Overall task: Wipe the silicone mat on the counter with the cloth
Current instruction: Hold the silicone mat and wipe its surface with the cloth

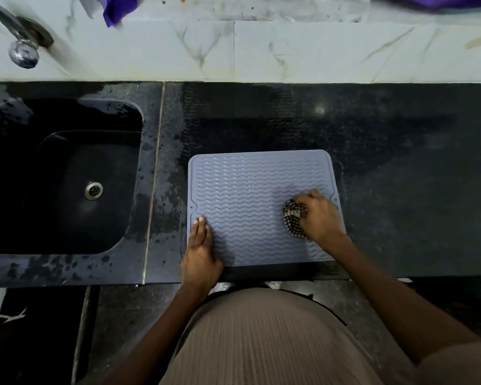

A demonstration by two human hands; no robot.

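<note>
Head view as I watch remotely, black counter (386,162), sink (67,176) at left, grey silicone mat (250,195) near the front edge, left hand (200,257) flat, fingers together on its near-left corner, right hand (320,215) fingers clamped on bunched checked cloth (292,218) at its right side

The scene is dim overall. The pale marble wall (289,48) at the top is the brightest zone. The black counter (400,190) and the sink (67,173) read very dark, with little detail in the basin. A small specular highlight sits on the counter behind the mat (245,201). Soft shadows fall beside both hands. Wide-angle distortion bows the counter edges. The purple fabric (117,6) at the top edge is smeared by blur.
</note>
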